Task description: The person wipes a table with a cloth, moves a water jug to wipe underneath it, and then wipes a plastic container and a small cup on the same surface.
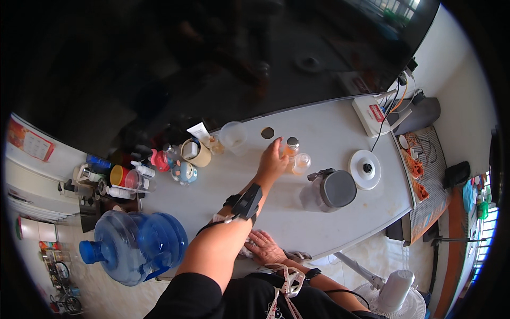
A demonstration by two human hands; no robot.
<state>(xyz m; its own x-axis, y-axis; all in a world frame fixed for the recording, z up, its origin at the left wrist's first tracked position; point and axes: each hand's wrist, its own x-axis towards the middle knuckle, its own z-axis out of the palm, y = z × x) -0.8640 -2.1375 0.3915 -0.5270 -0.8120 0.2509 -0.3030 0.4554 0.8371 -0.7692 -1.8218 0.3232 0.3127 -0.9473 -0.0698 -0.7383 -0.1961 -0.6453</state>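
Note:
My left hand [273, 159] reaches over the grey-white tabletop [275, 199], fingers apart at the left side of a small glass bottle with a grey metal lid and orange contents [292, 147]. Whether the fingertips touch it is unclear. A similar clear bottle [301, 162] stands close by, towards me. At the near table edge my right hand [267, 249] lies over a bunched greyish cloth [299, 255] and holds it against the surface. To the right are a clear container with a dark grey lid [338, 189] and a round white kettle base [364, 170].
A large TV [255, 60] spans the back. A translucent tub [233, 136], a tan cup [196, 153], figurines and several bottles stand left. A blue water jug [139, 243] lies near left. At right are a white router [370, 117] and a fan [396, 293].

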